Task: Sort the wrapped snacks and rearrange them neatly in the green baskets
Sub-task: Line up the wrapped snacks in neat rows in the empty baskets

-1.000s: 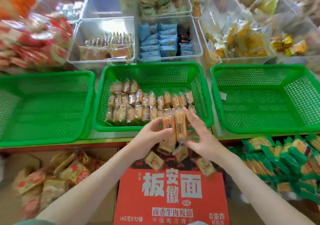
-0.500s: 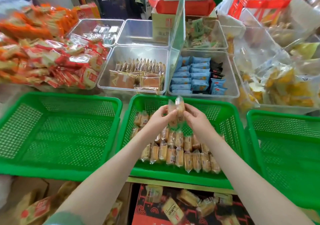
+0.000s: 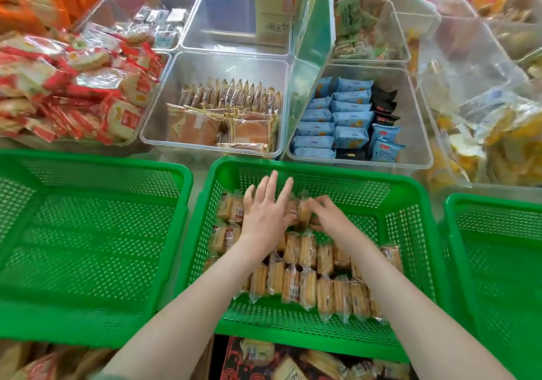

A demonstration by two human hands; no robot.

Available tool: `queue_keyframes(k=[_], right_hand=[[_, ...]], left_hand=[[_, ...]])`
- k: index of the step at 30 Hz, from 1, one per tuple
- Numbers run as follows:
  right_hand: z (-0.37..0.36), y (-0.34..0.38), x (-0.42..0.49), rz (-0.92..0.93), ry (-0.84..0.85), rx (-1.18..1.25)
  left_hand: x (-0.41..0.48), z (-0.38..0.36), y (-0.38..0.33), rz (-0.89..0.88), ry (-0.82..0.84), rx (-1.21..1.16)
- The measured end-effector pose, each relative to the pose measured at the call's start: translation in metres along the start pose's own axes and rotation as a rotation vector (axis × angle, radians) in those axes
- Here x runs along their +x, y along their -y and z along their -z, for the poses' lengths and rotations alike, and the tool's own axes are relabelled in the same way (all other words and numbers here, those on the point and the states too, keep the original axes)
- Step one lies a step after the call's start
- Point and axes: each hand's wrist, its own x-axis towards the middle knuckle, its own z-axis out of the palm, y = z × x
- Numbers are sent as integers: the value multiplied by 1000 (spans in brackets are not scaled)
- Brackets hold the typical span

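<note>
Right grip (image 3: pixel 328 218) pinches a wrapped snack (image 3: pixel 302 212); left grip (image 3: pixel 265 215) lies splayed flat just beside it.

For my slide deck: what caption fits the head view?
Left hand rests on, right hand pinches wrapped snacks in the middle green basket.

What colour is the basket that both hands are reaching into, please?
Green, with perforated mesh walls: the basket shows best in the head view.

green mesh basket (image 3: pixel 316 171), golden-brown snacks (image 3: pixel 308 288)
</note>
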Motion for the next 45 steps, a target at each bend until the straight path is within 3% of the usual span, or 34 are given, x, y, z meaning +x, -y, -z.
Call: queue_keyframes(k=[4, 8, 13, 18, 23, 25, 29, 33, 36, 39, 45], right_hand=[[-6, 3, 6, -47, 42, -53], [-11, 5, 3, 1, 12, -46], [-19, 9, 1, 72, -82, -383], [-26, 8, 8, -68, -57, -431], [-23, 14, -15, -22, -3, -546], [-19, 10, -38, 49, -18, -527], [3, -25, -110, 450, -154, -438], [27, -110, -188, 683, -258, -526], [37, -189, -227, 614, -397, -598], [39, -252, -253, 445, -520, -633], [24, -316, -248, 32, -300, -883]], left_hand=[[-8, -14, 18, -280, -82, 3], [-16, -16, 27, -208, 131, 98], [-13, -15, 21, -97, 184, 118], [-14, -9, 23, -138, 256, 120], [-28, -4, 16, -127, 225, 144], [-46, -3, 5, -139, 66, 39], [-116, -10, -36, -289, -248, -222], [-201, -44, -74, -638, -221, -229], [-232, -74, -85, -845, 43, -33], [-235, -92, -95, -839, 194, 168], [-227, -107, -106, -876, 176, 632]])
